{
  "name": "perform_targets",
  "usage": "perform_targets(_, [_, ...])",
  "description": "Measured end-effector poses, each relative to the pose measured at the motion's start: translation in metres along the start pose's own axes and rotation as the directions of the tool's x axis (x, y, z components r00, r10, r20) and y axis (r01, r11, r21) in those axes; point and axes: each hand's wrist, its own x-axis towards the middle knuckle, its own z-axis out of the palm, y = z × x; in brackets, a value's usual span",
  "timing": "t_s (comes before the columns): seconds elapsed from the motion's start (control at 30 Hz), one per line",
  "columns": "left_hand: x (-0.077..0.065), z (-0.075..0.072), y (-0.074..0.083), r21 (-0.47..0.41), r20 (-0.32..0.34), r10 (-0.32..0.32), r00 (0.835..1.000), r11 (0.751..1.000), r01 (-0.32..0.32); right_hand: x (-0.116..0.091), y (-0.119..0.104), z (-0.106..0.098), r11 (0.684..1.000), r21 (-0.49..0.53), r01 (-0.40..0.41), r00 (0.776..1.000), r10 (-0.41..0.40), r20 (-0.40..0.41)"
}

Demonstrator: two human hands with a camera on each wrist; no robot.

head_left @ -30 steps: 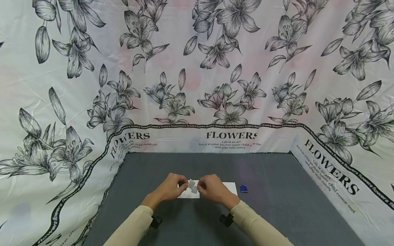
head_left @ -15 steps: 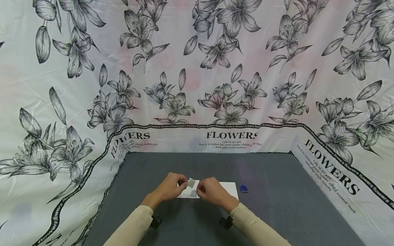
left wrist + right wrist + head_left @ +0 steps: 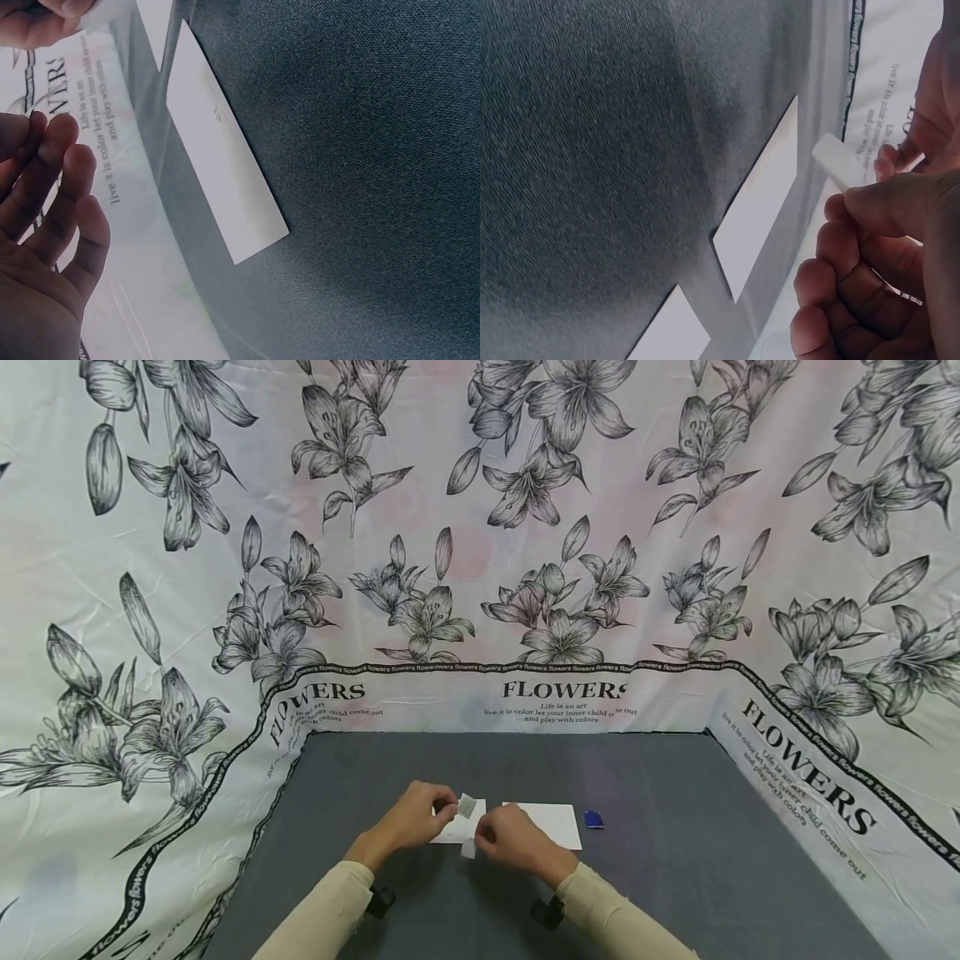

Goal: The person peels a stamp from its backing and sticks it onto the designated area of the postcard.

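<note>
Over the middle of the grey table, my left hand (image 3: 415,818) pinches a small pale grey square piece (image 3: 467,806) between thumb and finger. Just to its right and nearer to me, my right hand (image 3: 517,837) pinches a small white piece (image 3: 840,161), thin and strip-like in the right wrist view. The two pieces are apart. Behind and below the hands lie two white cards side by side: a left card (image 3: 450,832), partly covered by my left hand, and a right card (image 3: 553,823). Both hands are held above the tabletop.
A small blue packet (image 3: 593,819) lies right of the right card. Dark cloth (image 3: 675,877) covers the table. A white curtain (image 3: 420,493) with flower prints encloses its back and sides. Black bands (image 3: 381,902) sit at both wrists.
My right hand has moved slightly toward me, carrying its white piece away from the square in the left hand; the two overlapped at first. A gap between the cards now shows. The left hand stays put.
</note>
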Motion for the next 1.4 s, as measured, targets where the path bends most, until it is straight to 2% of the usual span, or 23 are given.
perform_targets(0.33, [-0.002, -0.001, 0.002, 0.002, 0.005, 0.015, 1.0, 1.0, -0.015, -0.003, -0.006, 0.007, 1.0, 0.018, -0.006, 0.998, 0.005, 0.068])
perform_targets(0.6, [-0.003, -0.001, 0.004, 0.009, 0.014, -0.019, 1.0, 1.0, 0.019, -0.007, -0.011, 0.015, 1.0, 0.018, -0.024, 0.995, 0.022, 0.099])
perform_targets(0.73, [-0.003, 0.0, 0.003, 0.008, 0.015, -0.016, 1.0, 1.0, 0.016, -0.01, -0.012, 0.017, 0.998, 0.041, -0.046, 0.993, 0.041, 0.114])
perform_targets(0.83, [-0.003, 0.0, 0.004, 0.009, 0.014, -0.016, 1.0, 1.0, 0.016, -0.011, -0.008, 0.02, 0.997, 0.074, -0.038, 0.993, 0.029, 0.118])
perform_targets(1.0, [-0.003, -0.001, 0.004, 0.003, 0.012, -0.013, 1.0, 1.0, 0.013, -0.015, 0.013, 0.036, 0.996, 0.045, 0.08, 0.995, -0.082, 0.051])
perform_targets(1.07, [-0.003, 0.0, 0.004, -0.001, 0.011, -0.008, 1.0, 1.0, 0.008, -0.016, 0.015, 0.04, 0.995, 0.032, 0.099, 0.994, -0.1, 0.035])
perform_targets(1.1, [-0.003, -0.001, 0.004, -0.005, 0.012, -0.011, 1.0, 1.0, 0.011, -0.016, 0.011, 0.037, 0.995, 0.042, 0.09, 0.995, -0.092, 0.035])
perform_targets(1.17, [-0.004, -0.001, 0.004, -0.007, 0.01, -0.011, 1.0, 1.0, 0.012, -0.017, 0.019, 0.046, 0.994, 0.011, 0.111, 0.994, -0.111, 0.019])
perform_targets(1.23, [-0.004, -0.001, 0.004, -0.011, 0.009, -0.009, 1.0, 1.0, 0.009, -0.017, 0.019, 0.048, 0.995, 0.021, 0.1, 0.995, -0.101, 0.024])
perform_targets(1.37, [-0.004, -0.001, 0.005, -0.009, 0.009, -0.009, 1.0, 1.0, 0.01, -0.015, 0.044, 0.073, 0.994, 0.006, 0.113, 0.994, -0.113, 0.007])
perform_targets(1.4, [-0.004, -0.001, 0.005, -0.007, 0.009, -0.006, 1.0, 1.0, 0.006, -0.015, 0.046, 0.075, 0.995, 0.025, 0.094, 0.995, -0.094, 0.019])
